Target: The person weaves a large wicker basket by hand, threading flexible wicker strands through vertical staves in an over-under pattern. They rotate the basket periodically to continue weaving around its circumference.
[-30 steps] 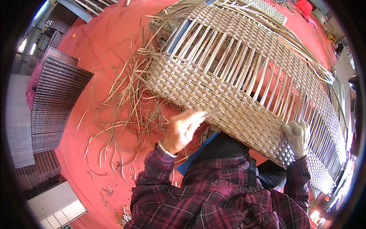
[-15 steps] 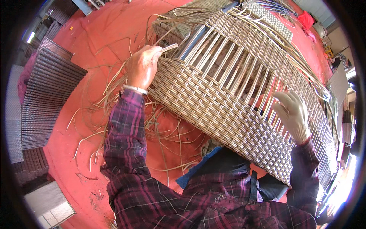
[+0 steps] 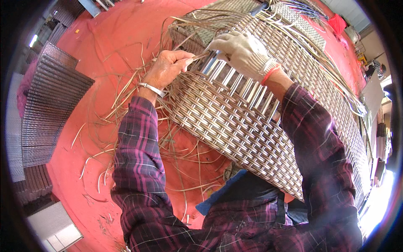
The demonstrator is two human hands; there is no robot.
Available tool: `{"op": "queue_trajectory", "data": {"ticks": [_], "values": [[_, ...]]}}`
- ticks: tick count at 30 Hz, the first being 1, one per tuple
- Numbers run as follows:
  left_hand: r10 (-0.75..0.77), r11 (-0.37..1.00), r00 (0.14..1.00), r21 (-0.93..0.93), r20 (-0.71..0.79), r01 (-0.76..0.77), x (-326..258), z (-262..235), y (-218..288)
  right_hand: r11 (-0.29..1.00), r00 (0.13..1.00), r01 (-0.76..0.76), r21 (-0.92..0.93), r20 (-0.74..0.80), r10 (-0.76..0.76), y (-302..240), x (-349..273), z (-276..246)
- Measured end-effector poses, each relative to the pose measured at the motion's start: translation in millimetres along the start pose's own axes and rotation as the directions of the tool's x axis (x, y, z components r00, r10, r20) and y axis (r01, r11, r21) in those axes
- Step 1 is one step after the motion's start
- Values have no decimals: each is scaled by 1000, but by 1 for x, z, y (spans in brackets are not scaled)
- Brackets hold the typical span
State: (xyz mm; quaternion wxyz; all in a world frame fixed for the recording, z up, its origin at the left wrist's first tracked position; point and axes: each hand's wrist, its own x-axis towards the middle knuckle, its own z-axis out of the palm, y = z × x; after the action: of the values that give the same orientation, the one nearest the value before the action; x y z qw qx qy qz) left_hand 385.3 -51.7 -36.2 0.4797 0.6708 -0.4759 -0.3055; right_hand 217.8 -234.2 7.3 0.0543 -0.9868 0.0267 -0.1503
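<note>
A red floor (image 3: 105, 38) is being lit by daylight; stacked dark woven panels (image 3: 50, 101) are being kept well left of the grip, loose strands (image 3: 100, 122) scattered between.

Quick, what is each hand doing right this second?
Left hand: bare, closed, pinching a wicker strand at the woven frame.
Right hand: gloved, curled over the same spot; whether it grips the strand cannot be told.

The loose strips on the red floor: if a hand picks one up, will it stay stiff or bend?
The strips probably flop: they lie in curls and loops on the floor. They look thin and flat, so likely light. The one pinched by the left hand arcs to the woven panel, so it seems springy rather than limp.
</note>
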Motion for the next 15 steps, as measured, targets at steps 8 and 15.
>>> {"op": "queue_trajectory", "data": {"ticks": [8, 15], "values": [[13, 990, 999, -140, 47, -6, -4, 1, -4, 972, 991, 80, -221, -84, -101, -4, 4, 12], [-54, 969, 996, -239, 64, 68, -6, 9, -10, 970, 988, 124, -208, -65, -140, -6, 0, 14]]}}
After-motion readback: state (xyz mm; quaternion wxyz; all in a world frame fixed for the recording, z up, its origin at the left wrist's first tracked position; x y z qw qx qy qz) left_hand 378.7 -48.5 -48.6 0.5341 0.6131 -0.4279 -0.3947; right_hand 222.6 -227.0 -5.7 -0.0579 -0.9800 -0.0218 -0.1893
